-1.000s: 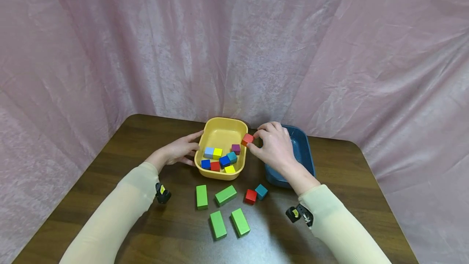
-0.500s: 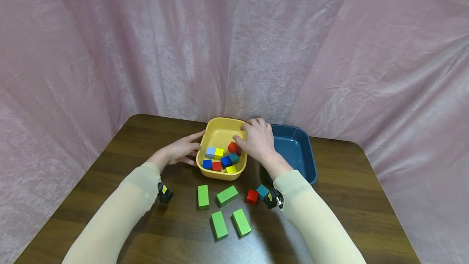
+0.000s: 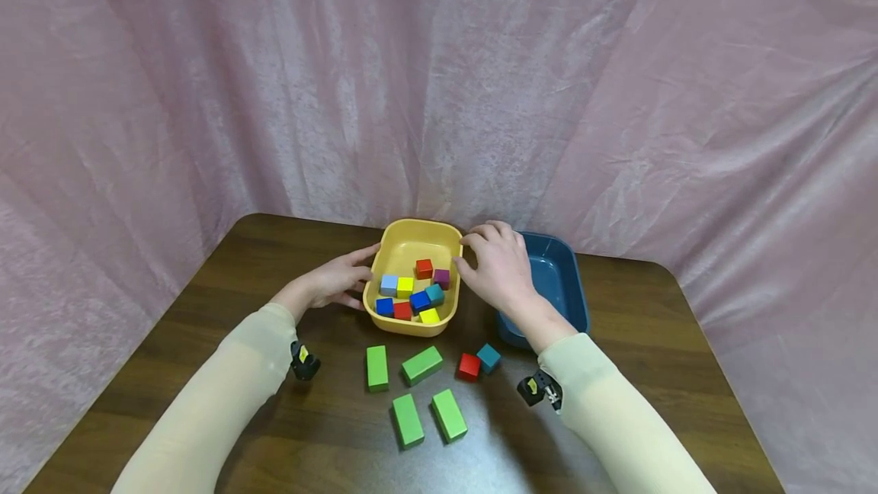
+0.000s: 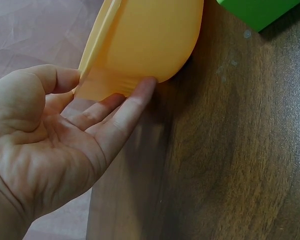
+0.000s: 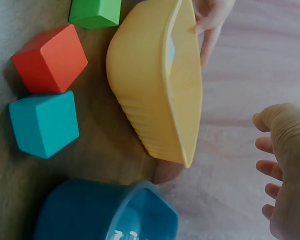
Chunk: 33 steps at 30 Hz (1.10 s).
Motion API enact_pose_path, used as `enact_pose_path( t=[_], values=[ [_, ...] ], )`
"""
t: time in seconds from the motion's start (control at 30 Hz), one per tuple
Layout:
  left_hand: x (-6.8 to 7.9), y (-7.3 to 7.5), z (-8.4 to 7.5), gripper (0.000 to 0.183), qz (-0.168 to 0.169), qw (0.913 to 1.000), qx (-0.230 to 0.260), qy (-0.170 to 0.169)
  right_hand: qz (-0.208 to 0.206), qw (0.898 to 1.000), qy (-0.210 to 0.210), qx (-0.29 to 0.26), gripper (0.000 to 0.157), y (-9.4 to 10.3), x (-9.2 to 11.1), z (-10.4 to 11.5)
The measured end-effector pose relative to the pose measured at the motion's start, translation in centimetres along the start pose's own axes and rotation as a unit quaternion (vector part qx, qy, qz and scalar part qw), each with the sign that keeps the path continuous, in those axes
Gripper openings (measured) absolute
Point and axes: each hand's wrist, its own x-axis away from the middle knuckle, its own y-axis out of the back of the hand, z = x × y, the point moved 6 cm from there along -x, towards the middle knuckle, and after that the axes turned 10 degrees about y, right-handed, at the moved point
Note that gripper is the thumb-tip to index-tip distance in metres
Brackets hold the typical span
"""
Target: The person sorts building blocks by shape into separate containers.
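Note:
In the head view, my left hand [image 3: 336, 280] lies against the left side of a yellow tub [image 3: 418, 231]. The left wrist view shows its thumb at the rim and long, fairly straight fingers touching the outer wall. Inside the tub sit several cubes, including a red cube [image 3: 424, 269], a purple cube [image 3: 442, 278], a light blue cube [image 3: 389, 285] and a yellow cube [image 3: 405, 287]. My right hand [image 3: 501, 265] hovers at the tub's right rim, partly over the blue tub. Its fingers are loosely bent and hold nothing, as the right wrist view confirms.
A blue tub [image 3: 565, 280] stands on the right, partly behind my right hand. In front of the tubs lie a red cube [image 3: 469, 367], a teal cube [image 3: 488, 357] and several green blocks [image 3: 408, 421]. A pink curtain [image 3: 439, 97] hangs behind the wooden table [image 3: 638, 357].
My right hand carried a red cube left over the yellow tub and let it go inside, beside the purple cube. It has since drawn back right. The left hand stays at the tub.

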Motion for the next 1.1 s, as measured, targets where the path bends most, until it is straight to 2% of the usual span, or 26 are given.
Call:
enact_pose_path(
  t=[0.3, 0.43, 0.6, 0.8, 0.93, 1.1],
  values=[
    [0.2, -0.1, -0.1, 0.072, -0.004, 1.0000, -0.002, 0.000, -0.034, 0.998, 0.059, 0.008, 0.030, 2.1, 2.0, 0.9],
    [0.2, -0.2, -0.1, 0.072, -0.004, 1.0000, -0.002, 0.001, -0.043, 0.995, 0.087, 0.011, 0.027, 2.6, 3.6, 1.2],
    [0.2, -0.3, -0.1, 0.072, -0.003, 1.0000, -0.002, 0.001, -0.034, 0.993, 0.111, 0.002, 0.024, 2.4, 6.0, 1.5],
    [0.0, -0.2, -0.1, 0.072, -0.003, 1.0000, -0.001, 0.000, -0.004, 0.991, 0.132, -0.005, 0.022, 1.0, 8.7, 2.1],
    [0.0, -0.2, -0.1, 0.072, -0.002, 1.0000, 0.001, 0.000, 0.037, 0.989, 0.142, -0.007, 0.029, -0.5, 10.3, 2.5],
    [-0.2, -0.2, 0.1, 0.072, 0.000, 1.0000, 0.003, 0.000, 0.092, 0.987, 0.134, -0.018, 0.035, -2.4, 11.8, 2.6]
  ],
)
